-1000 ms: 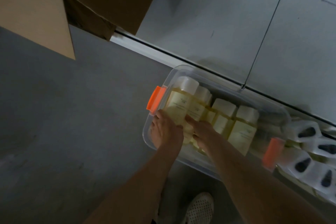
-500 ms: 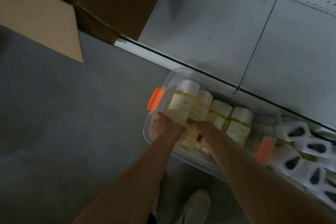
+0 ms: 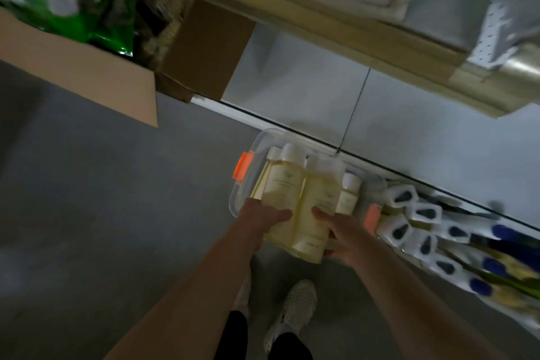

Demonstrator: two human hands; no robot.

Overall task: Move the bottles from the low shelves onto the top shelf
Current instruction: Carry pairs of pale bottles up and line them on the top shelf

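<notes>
- Both hands clasp bottles: left hand (image 3: 264, 218) curls around the left bottle (image 3: 282, 199), right hand (image 3: 343, 235) pinches the right bottle (image 3: 317, 207) from its side and base.
- Shelf (image 3: 321, 47) overhead is, I'd judge, the destination; it already carries a box.
- Floor (image 3: 102, 213) is grey and dim.
- Carton (image 3: 96, 79) sits open at the left, green bags inside.
- Bin (image 3: 251, 178), clear with orange latches, sits low at the shelving's foot.
- Bottles are pale yellow with white caps, pressed side by side, raised above the bin; probably gripped together for one lift.
- Smaller bottle (image 3: 349, 193) remains inside.
</notes>
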